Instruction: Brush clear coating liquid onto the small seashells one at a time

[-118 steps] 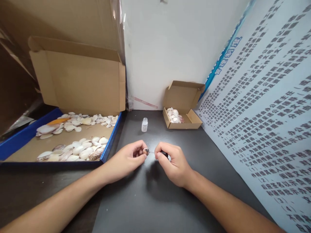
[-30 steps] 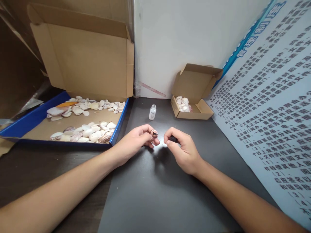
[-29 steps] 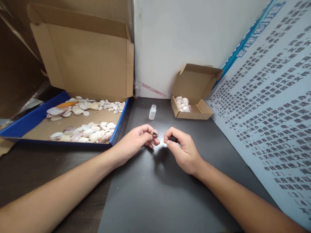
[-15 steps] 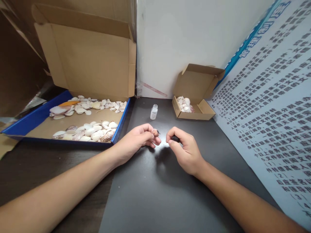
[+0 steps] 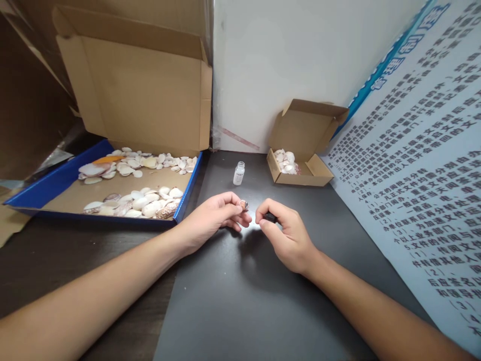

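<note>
My left hand (image 5: 216, 218) rests on the dark table and pinches a small brownish shell (image 5: 243, 204) between thumb and forefinger. My right hand (image 5: 287, 235) is closed on a small black tool (image 5: 269, 217), its tip pointing toward the shell, a little apart from it. A small clear bottle (image 5: 238, 173) without a cap stands on the table just beyond both hands.
A large open cardboard box with a blue rim (image 5: 188, 188) at the left holds several pale shells (image 5: 139, 203). A small open cardboard box (image 5: 315, 173) at the back right holds a few more shells. A printed board (image 5: 421, 165) leans along the right side.
Both hands have stayed close together; my left hand turned the shell slightly and my right hand edged a little nearer to it. The camera view shifted slightly.
</note>
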Demonstrator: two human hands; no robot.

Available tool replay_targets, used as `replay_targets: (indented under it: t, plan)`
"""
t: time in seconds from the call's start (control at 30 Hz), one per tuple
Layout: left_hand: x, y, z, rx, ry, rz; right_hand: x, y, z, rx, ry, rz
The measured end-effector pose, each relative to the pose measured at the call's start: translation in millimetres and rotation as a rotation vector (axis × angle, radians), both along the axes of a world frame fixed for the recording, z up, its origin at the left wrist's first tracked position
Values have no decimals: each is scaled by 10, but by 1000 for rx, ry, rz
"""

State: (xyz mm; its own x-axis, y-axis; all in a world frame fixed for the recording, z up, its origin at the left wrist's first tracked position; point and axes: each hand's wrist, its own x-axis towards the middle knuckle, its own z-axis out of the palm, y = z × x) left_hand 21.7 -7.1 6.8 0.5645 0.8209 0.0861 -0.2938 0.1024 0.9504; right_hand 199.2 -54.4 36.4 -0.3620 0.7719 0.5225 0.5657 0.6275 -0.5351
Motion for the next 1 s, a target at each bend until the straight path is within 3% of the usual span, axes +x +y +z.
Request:
replay_targets:
  t: [0.2, 0.6, 0.83, 1.0]
  plan:
    - [4, 17, -35, 72, 51, 26, 8, -4, -6, -4, -2, 11]
    - [5, 34, -64, 107, 75, 57, 33, 24, 9, -5, 22, -211]
    - [2, 36, -53, 115, 98, 52, 20, 8, 0, 29, 25, -60]
    - [-1, 38, -53, 111, 103, 51, 36, 33, 8, 14, 24, -170]
